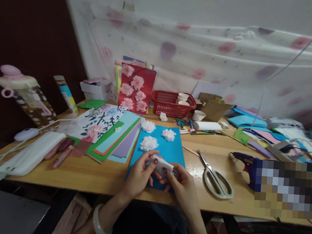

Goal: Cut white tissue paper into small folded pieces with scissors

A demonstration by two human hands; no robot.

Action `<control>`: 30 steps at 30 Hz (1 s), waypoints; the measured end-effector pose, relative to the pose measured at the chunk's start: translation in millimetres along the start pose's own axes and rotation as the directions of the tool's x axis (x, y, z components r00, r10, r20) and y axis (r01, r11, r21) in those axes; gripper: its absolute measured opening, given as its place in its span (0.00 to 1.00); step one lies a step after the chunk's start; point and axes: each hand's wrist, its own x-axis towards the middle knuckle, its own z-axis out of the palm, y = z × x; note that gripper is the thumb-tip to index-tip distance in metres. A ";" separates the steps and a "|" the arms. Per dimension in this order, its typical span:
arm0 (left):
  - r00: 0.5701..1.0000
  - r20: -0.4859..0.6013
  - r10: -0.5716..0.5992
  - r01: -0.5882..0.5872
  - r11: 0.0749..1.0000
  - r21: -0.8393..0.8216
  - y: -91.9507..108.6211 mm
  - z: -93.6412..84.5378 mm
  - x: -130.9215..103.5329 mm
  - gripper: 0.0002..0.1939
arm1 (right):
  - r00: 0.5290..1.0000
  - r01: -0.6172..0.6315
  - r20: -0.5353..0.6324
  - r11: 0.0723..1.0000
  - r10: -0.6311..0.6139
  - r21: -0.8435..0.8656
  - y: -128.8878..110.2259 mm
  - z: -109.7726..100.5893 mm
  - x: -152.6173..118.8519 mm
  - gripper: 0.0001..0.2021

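"What's the biggest thing in front of you?"

"My wooden table (98, 179). A blue sheet (175, 150) lies flat on it, right in front of me, and a red card (151, 81) with pink flowers stands upright farther back, near the wall."

"And next to that card?"

"A red basket (167, 105) with paper cups (183, 96) in it. Over on my right there's a blue glue gun (251, 170), partly blurred out, and between it and the blue sheet lie my scissors (208, 166), blades slightly apart."

"What are your hands doing?"

"Both are closed in on one thing: my left hand (138, 174) and right hand (183, 183) pinch a small piece of white paper (160, 164) between thumbs and fingers, over the near part of the blue sheet."

"Anything else on that sheet?"

"Three fluffy white flowers (149, 143), towards its far end, just beyond my hands."
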 end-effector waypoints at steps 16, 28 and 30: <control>0.992 -0.003 -0.126 0.126 0.991 -0.045 8.4 11.1 -13.8 0.32 | 1.000 -0.001 0.025 0.996 0.003 -0.094 4.7 1.4 -2.4 0.23; 0.995 -0.009 -0.096 0.096 0.995 -0.027 7.3 7.7 -14.5 0.30 | 1.000 -0.016 0.020 0.995 0.018 -0.100 7.0 1.4 -2.3 0.24; 0.999 -0.024 -0.047 0.046 0.999 -0.012 7.2 1.5 -11.2 0.31 | 1.000 -0.017 0.020 0.995 0.019 -0.103 7.6 0.9 -2.3 0.24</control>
